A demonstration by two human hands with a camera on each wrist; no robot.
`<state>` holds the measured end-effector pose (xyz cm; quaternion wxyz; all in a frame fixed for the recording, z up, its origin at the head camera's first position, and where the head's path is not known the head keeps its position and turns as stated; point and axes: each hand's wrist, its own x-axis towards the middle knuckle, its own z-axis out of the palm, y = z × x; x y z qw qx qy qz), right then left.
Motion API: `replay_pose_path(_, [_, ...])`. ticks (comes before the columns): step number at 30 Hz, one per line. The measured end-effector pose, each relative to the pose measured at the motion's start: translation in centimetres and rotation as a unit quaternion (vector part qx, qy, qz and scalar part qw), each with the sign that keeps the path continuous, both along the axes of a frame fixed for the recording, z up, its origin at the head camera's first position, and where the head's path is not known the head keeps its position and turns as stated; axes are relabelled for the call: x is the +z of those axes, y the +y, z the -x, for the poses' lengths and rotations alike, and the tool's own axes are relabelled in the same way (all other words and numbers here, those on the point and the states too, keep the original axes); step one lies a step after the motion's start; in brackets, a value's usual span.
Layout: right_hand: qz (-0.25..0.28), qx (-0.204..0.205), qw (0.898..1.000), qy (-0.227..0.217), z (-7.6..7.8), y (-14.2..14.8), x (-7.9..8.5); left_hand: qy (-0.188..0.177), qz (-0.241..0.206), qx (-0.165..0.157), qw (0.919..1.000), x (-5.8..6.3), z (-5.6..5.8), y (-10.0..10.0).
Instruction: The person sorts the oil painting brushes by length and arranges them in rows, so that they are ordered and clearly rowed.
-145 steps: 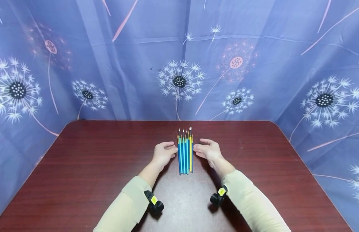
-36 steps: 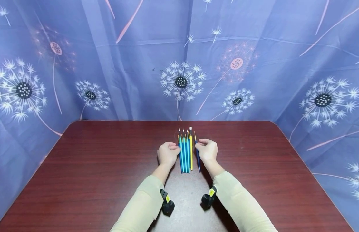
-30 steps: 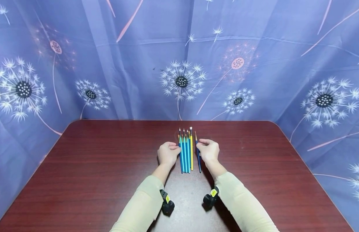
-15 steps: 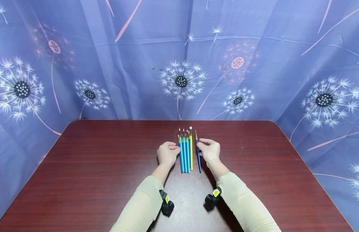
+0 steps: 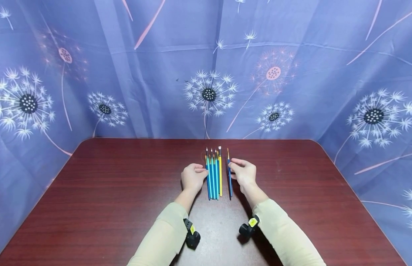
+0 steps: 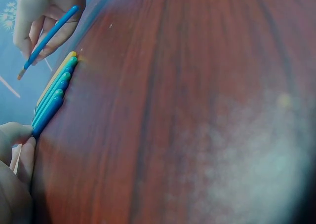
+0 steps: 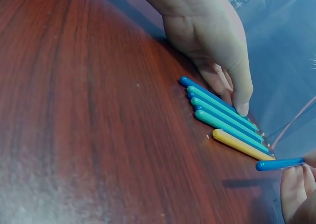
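Note:
Several paintbrushes (image 5: 213, 179) lie side by side on the table, bristles pointing away, with blue, turquoise and yellow handles. My left hand (image 5: 193, 177) is at the left end of the row, thumb over the outermost dark blue brush (image 7: 205, 88) and fingertips at its side. To the right of the row, my right hand (image 5: 244, 173) pinches a single blue paintbrush (image 5: 230, 181) between thumb and fingers. This brush has orange-brown bristles and is raised off the table, its shadow below it in the right wrist view. A gap separates it from the yellow brush (image 5: 220, 177).
The dark red wood-grain table (image 5: 103, 207) extends to both sides and toward me. Behind it hangs a blue curtain (image 5: 159, 74) with dandelion prints. Each sleeve carries a black wrist camera (image 5: 192, 238).
The blue brush at the right end of the row has come away to the right, pinched in my right hand. My left thumb has come over the leftmost brush, and that hand then stays still.

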<state>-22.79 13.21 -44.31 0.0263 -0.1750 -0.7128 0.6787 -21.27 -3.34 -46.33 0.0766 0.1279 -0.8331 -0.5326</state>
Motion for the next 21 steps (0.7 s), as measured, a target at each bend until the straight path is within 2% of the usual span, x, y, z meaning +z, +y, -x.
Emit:
replay_pose_path(12, [0.064, 0.003, 0.998, -0.002, 0.51, 0.3, 0.27, 0.003, 0.007, -0.001, 1.0, 0.19, -0.1, -0.14])
replay_pose_path(21, [0.096, 0.002, 0.995, 0.001, 0.97, 1.03, 0.47, -0.008, 0.001, 0.001, 1.0, -0.31, 0.22, 0.0])
